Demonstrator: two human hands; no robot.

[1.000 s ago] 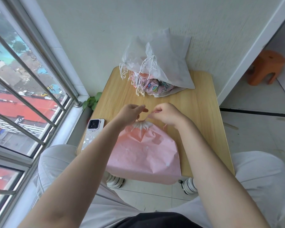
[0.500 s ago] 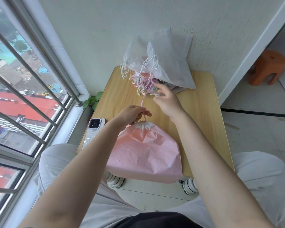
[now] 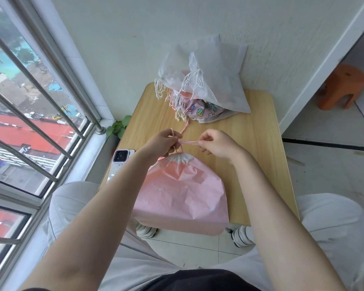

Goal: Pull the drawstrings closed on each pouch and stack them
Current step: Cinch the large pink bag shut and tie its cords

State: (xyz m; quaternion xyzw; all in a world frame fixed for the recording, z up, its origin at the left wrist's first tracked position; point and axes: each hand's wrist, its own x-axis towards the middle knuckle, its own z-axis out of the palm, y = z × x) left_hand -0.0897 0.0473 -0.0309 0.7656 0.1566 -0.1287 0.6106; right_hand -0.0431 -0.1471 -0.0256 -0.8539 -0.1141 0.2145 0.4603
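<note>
A pink pouch lies on the wooden table in front of me, its mouth gathered tight at the far end and its near edge hanging over the table's edge. My left hand pinches the pink drawstring just above the mouth. My right hand pinches the same string and holds it taut between the two hands. A loose end of the string trails away towards the far pile. At the table's far side several closed pouches are stacked: white ones over a patterned pink one.
A phone lies face down at the table's left edge. A barred window runs along the left, and a white wall stands behind the table. An orange stool is on the floor at the right. My knees flank the table.
My right hand drew back from near the far pile and now pinches the drawstring beside my left hand, stretching it sideways. The pink pouch stays put.
</note>
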